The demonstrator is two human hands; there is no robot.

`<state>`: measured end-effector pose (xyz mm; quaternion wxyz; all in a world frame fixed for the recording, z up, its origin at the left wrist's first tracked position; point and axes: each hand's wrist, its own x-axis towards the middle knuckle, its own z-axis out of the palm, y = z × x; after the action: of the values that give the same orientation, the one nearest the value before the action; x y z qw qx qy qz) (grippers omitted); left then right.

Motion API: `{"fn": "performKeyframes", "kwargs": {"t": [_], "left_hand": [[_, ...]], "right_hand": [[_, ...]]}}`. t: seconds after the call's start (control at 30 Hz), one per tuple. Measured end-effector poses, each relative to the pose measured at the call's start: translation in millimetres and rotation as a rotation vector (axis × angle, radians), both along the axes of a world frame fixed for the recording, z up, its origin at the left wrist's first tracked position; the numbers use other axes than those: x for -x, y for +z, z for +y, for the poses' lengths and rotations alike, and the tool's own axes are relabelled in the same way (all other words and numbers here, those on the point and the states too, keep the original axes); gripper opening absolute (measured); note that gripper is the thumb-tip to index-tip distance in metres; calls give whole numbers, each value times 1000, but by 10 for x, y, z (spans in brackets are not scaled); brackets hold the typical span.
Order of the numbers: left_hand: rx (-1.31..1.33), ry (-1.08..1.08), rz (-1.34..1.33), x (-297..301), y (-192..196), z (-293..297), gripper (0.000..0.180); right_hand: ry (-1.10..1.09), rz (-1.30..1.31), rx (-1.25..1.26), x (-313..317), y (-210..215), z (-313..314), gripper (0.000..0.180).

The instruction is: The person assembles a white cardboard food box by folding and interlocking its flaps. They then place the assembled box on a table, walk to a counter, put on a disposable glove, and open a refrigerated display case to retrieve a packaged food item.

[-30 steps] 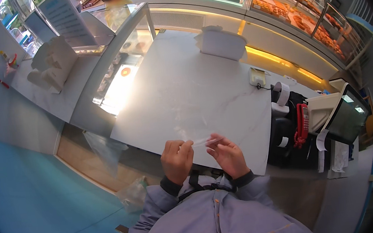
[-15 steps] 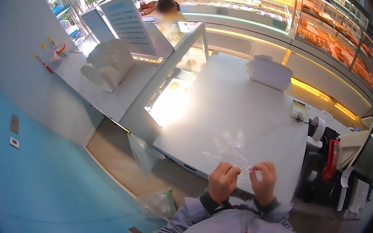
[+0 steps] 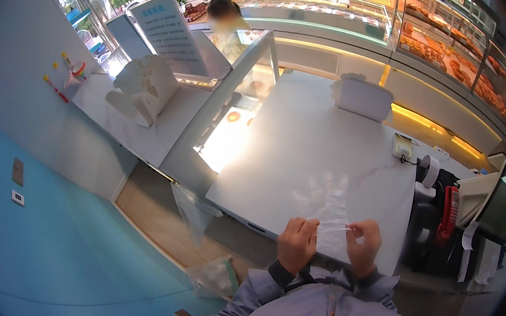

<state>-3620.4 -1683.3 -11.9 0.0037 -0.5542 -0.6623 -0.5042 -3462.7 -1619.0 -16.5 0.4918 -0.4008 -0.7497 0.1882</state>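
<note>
A clear plastic bag (image 3: 327,202), thin and see-through, spreads over the pale counter (image 3: 301,136) at its near edge. My left hand (image 3: 297,245) pinches one side of the bag's near edge between thumb and fingers. On the other side, my right hand (image 3: 363,243) pinches the same edge, with the film stretched taut between the two hands. The bag's far end lies beyond my hands on the counter, and its outline is hard to make out.
A red telephone (image 3: 448,216), a screen (image 3: 503,206) and a paper roll (image 3: 430,171) stand at the right. White paper bags (image 3: 362,99) sit at the far right edge. A glass case (image 3: 237,128) borders the counter's left. A person (image 3: 226,28) stands beyond.
My hands have moved apart, the right one shifting right and the left slightly left. A wider stretch of film now shows between them. The view has shifted slightly.
</note>
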Motion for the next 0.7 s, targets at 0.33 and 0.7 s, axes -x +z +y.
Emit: {"fn": "performKeyframes", "kwargs": {"t": [0.33,0.7], "left_hand": [[-60,136,-2,92,65,-26,18],[-133,39,126,170,-78,-148,35]], "right_hand": [[-127,-45,-129,-49,62,43,20],[-96,-75,2,-149,-33,29,21]]}}
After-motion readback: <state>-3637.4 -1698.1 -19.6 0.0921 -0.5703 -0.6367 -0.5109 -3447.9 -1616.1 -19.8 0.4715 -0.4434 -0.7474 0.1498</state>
